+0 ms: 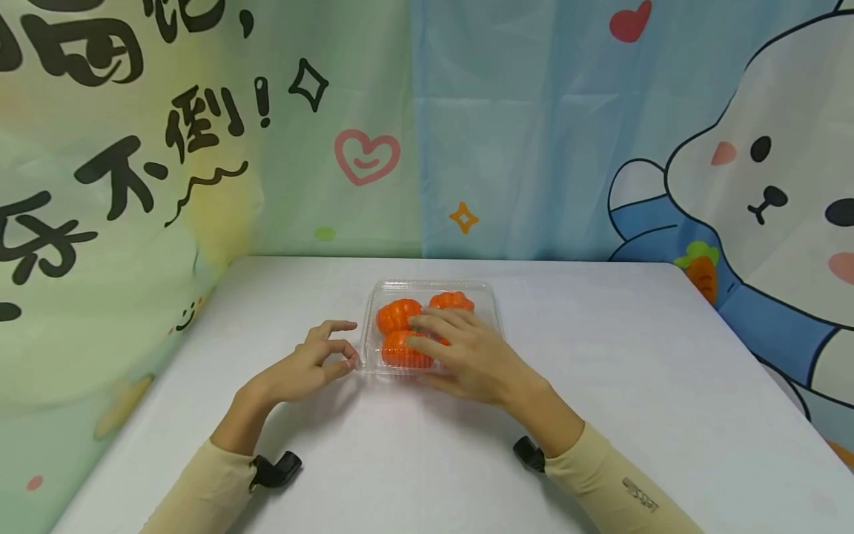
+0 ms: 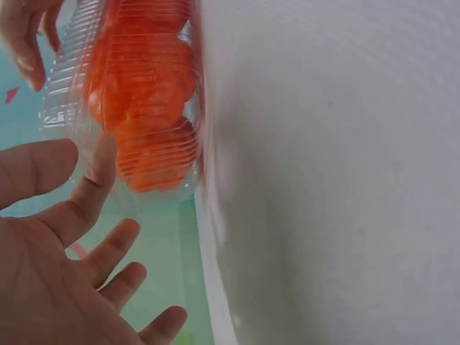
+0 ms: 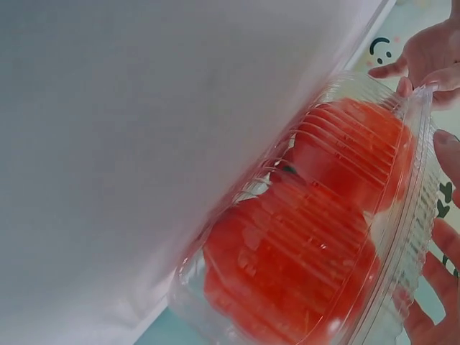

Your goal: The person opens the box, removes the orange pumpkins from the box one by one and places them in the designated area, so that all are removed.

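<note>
One clear box w/ orange pumpkin-like things inside. Head view: it's on the desk nr the far edge, approx midway b/w the far corners. Right hand is spread over the box's right side, fingers loose, not clenched. Left hand has thumb + index at the box's near-left corner.

Left wrist cam: thumb + index right by that corner, other fingers splayed; can't tell if it's a pinch or just a touch tbh.

Right wrist cam: ridged clear plastic covers the pumpkin-like things; right hand's fingers are spread next to the rim, released afaict.
</note>
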A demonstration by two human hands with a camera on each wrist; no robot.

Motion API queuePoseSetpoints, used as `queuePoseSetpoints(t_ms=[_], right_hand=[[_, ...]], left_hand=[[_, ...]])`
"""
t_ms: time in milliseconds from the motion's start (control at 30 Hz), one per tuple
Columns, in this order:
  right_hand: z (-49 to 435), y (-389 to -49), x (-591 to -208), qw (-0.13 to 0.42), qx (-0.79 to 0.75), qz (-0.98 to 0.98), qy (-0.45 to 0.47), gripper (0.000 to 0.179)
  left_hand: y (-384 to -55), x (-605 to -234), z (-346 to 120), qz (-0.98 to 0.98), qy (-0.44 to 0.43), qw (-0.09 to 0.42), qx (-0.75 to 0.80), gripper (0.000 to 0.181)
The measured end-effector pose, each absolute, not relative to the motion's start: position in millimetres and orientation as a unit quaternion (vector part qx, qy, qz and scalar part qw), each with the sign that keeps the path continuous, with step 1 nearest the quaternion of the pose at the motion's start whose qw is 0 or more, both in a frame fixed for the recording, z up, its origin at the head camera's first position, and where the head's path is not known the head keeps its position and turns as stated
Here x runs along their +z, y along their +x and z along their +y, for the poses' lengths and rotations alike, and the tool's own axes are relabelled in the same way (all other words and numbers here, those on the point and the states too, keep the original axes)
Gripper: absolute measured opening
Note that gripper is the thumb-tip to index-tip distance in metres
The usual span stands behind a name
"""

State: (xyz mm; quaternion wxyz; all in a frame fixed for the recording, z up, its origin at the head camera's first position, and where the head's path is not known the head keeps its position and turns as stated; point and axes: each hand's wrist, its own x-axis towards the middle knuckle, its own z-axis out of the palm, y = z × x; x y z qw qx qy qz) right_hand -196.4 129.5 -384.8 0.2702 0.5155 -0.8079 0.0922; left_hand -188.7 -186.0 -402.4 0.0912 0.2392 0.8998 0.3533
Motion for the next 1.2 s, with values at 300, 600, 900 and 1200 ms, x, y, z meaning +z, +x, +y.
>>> queuePoseSetpoints(t_ms=[300,600,900,1200], right_hand=[[120.8,-196.0,-384.6,0.244,0.081,-0.800,0.541,0.034],[118.3,-195.0,-386.0,0.219,0.062,-0.797,0.559,0.010],[111.2,-191.3,-386.2,0.277,0.004,-0.791,0.546,0.007],[96.6,-189.0,-389.9,0.329,-0.043,-0.786,0.522,0.012]], left_hand=[[-191.0,-407.1,-189.2,0.884,0.250,0.108,0.379,0.010],[-192.3,-409.4,-186.9,0.874,0.257,0.112,0.397,0.010],[-194.9,-413.1,-185.9,0.865,0.251,0.121,0.417,0.011],[-196.5,-411.9,-186.8,0.862,0.253,0.126,0.421,0.011]])
